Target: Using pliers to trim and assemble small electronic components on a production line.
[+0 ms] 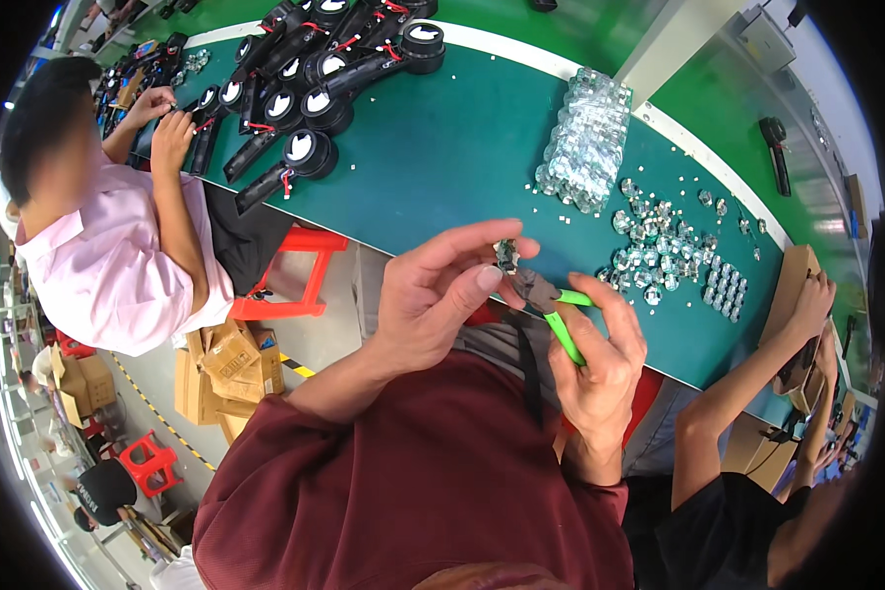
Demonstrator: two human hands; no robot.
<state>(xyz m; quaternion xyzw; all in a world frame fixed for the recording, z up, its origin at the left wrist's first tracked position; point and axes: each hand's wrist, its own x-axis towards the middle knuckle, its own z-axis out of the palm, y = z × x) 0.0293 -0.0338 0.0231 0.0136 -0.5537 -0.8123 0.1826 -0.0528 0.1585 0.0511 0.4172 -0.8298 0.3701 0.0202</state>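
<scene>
Green-handled pliers meet a small part over the counter

The left hand (433,295) pinches a small, shiny part (506,256) between thumb and fingertips, near the counter's front edge. The right hand (600,359) is wrapped around the handles of the pliers (538,293), which are spread apart. The jaws are right up at the part; whether they bite on it is too small to tell.

Beyond the pliers runs the green counter (433,147), dotted with small white bits. Right of the pliers lies a loose heap of clear pieces (664,241), and farther right a neat block (725,291) of similar pieces in rows. Beyond the pliers and slightly right stands a stack (585,138) of clear, bumpy layers. Well to the left and beyond are piled black units (310,152) with round heads and red wires.

Left of the pliers, a co-worker in a pink shirt (118,256) handles something small near a red stool (310,280). Cartons (231,359) sit on the floor, left of the pliers and nearer the wearer. Far right of the pliers, another co-worker's hands are at a brown box (789,290).
</scene>
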